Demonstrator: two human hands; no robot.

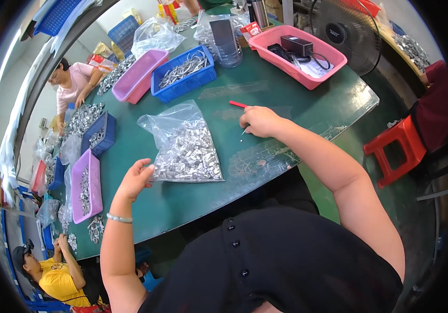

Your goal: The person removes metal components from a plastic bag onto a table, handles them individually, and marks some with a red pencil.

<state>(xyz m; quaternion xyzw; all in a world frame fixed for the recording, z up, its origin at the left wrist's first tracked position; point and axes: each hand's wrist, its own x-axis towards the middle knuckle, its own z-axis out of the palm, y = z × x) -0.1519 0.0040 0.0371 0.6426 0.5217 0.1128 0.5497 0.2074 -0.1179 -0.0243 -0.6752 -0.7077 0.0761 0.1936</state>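
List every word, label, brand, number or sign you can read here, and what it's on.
None reads clearly.
Fan hub: pale lettering, too small to read.
Red-and-white box: print too small to read.
Yellow shirt: printed mark, too small to make out.
Clear bag of metal parts: no print visible.
Red-handled tool: no print visible.

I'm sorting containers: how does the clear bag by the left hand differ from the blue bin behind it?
The clear bag is soft and see-through; the blue bin is opaque and rigid-looking. The bag holds small, chunky pieces; the bin, longer, slimmer ones. The left hand is at the bag's edge; no hand is at the bin. Both containers hold silvery pieces on the green table.
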